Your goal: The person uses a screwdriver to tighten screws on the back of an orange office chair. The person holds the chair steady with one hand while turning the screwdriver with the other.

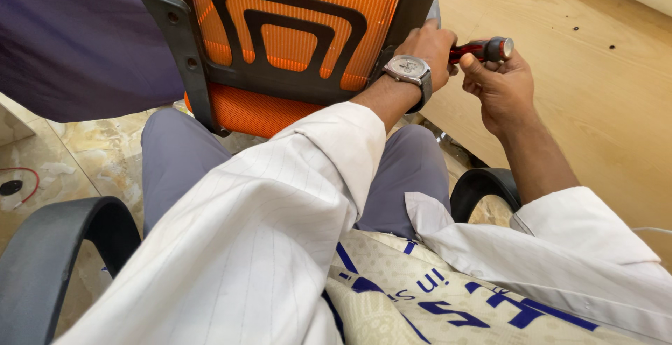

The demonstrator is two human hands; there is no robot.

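Head view: your right hand [500, 82] grips the red-and-black screwdriver handle [483, 50], fingers clenched around it. Your left hand [430, 47], wearing a wristwatch [408, 70], closes on the handle's front end, pressed against the right edge of the orange mesh chair back [294, 30].

Orange mesh chair back [294, 9] blocks the far left; bare wooden panel [595, 100] at right lies open; armrests [56, 247] flank near.
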